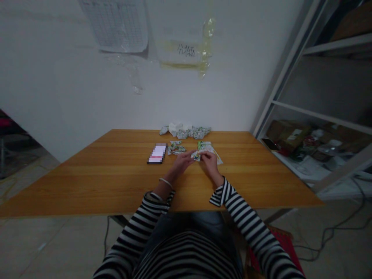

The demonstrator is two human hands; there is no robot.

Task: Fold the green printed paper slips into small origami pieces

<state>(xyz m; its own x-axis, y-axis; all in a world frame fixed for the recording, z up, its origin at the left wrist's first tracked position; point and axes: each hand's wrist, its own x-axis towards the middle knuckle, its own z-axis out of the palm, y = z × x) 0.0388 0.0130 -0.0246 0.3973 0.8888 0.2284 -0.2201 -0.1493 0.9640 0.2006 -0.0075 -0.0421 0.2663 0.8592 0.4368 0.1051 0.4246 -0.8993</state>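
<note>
My left hand [181, 162] and my right hand [209, 161] meet over the wooden table [116, 182], both pinching one small green-and-white packet [195, 155] between their fingertips. Under and beyond my right hand lies a flat green-and-white pouch [207, 147]. Just left of it sits a small cluster of similar packets [176, 147]. A phone [157, 153] with a lit screen lies to the left of my left hand. A pale bracelet circles my left wrist. My sleeves are black-and-white striped.
A pile of several small packets with white paper [186, 131] lies at the table's far edge by the wall. A metal shelf rack [314, 112] with boxes and clutter stands right of the table. Cables trail on the floor at right.
</note>
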